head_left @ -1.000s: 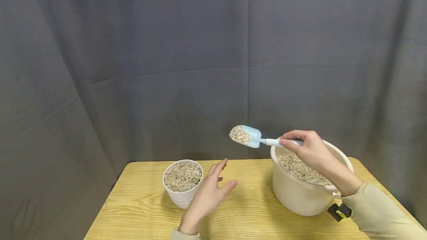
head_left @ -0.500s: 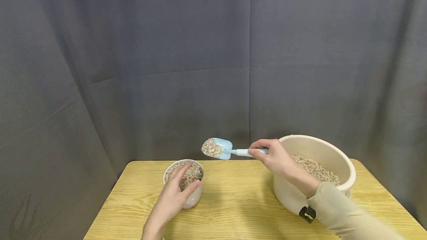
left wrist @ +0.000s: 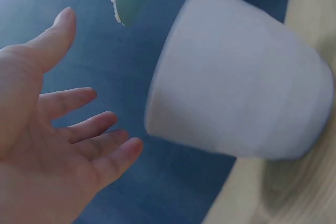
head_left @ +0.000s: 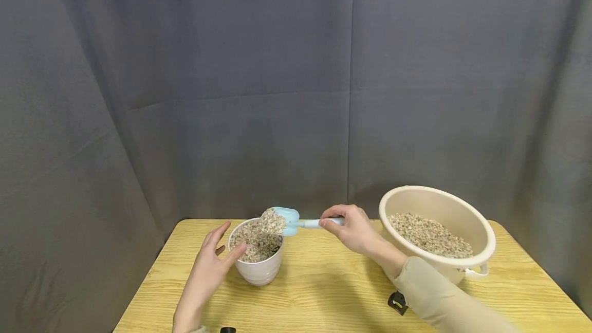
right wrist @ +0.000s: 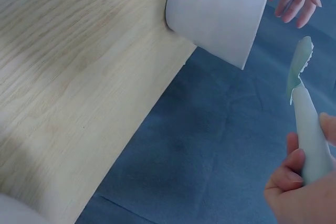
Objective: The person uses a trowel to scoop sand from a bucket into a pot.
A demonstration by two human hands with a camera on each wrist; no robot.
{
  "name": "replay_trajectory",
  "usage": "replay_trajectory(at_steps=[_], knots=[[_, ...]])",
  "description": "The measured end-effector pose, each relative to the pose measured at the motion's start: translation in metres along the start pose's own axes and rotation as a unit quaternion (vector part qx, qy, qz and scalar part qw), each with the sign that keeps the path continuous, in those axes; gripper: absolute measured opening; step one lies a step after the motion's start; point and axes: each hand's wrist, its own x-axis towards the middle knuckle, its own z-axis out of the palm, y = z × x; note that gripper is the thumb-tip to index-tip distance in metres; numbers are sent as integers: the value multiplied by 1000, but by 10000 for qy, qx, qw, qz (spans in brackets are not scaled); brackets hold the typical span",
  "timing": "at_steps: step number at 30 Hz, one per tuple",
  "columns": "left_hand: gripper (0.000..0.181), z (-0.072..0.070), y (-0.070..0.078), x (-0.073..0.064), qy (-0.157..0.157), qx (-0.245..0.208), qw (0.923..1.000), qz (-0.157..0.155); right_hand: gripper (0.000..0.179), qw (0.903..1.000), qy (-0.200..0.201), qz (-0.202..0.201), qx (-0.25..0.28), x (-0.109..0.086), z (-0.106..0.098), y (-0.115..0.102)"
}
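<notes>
My right hand [head_left: 353,229] grips the white handle of a light blue scoop [head_left: 291,215], whose blade carries pale gravel [head_left: 273,221]. The blade is over the right part of a white pot [head_left: 261,272], which is filled with similar gravel close to its rim. In the right wrist view the scoop [right wrist: 302,64] is apart from the pot [right wrist: 218,17]. My left hand [head_left: 206,266] is at the pot's left side, fingers spread and holding nothing. The left wrist view shows a gap between that hand [left wrist: 63,140] and the pot [left wrist: 236,77].
A large cream tub [head_left: 483,220] with gravel in it stands at the right of the wooden table [head_left: 324,292], behind my right forearm. Black straps show at both wrists. A dark grey curtain [head_left: 277,91] hangs behind the table.
My right hand has carried the loaded scoop left and down, from beside the tub to over the pot. My left hand has moved left, from the pot's right side to its left.
</notes>
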Motion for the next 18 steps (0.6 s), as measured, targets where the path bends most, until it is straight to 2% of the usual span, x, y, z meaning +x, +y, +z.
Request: replay_trajectory(at_steps=[3,7,11,18], knots=[[82,2,-2,4,-58,-42,9997,-228,3,9999,-91,9,97,4,3,6],[91,4,-14,7,-160,-275,9988,-382,3,9998,-146,-64,88,8,12,8],[95,8,-24,8,-223,-388,9981,-416,3,9997,-219,-129,27,10,19,10],[90,12,-39,9,-143,-926,9948,-397,4,9997,-202,-85,-67,11,27,9]])
